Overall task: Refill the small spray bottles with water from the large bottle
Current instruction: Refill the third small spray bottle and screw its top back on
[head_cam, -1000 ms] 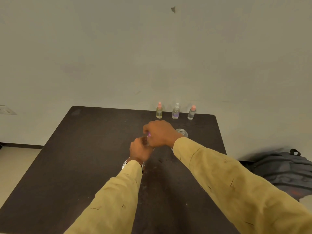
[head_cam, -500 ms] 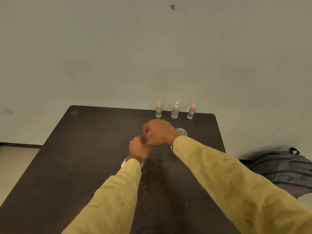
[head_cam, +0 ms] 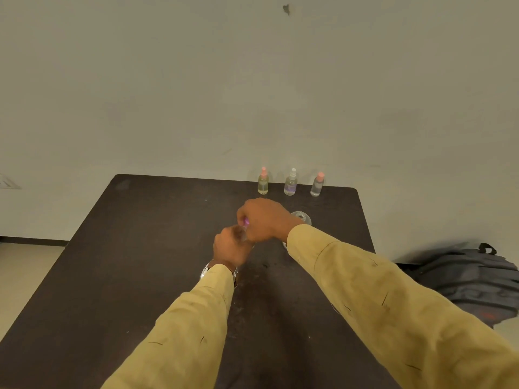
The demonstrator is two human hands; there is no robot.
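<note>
Two hands meet on a small spray bottle at the middle of the bench.

A wall socket [head_cam: 7, 182] sits at the far left edge, and the dark bench [head_cam: 140, 248] fills the lower view. The left hand [head_cam: 230, 249], with a wristwatch [head_cam: 204, 272] at its yellow cuff, reaches forward with knuckles up. Its grip is curled round the small spray bottle [head_cam: 243, 235], which is mostly hidden. The right hand [head_cam: 264, 220] arches over it from the right, wrist bent, its grip closed on the purple cap [head_cam: 245, 221]. Along the bench's far edge a yellowish pink-capped bottle [head_cam: 263, 184], a white-capped bottle [head_cam: 290, 185] and a clear pink-capped bottle [head_cam: 317, 186] stand upright and apart. The large bottle [head_cam: 302, 217] stands just behind the right wrist, partly hidden. A dark backpack [head_cam: 471, 282] lies on the floor to the right.
</note>
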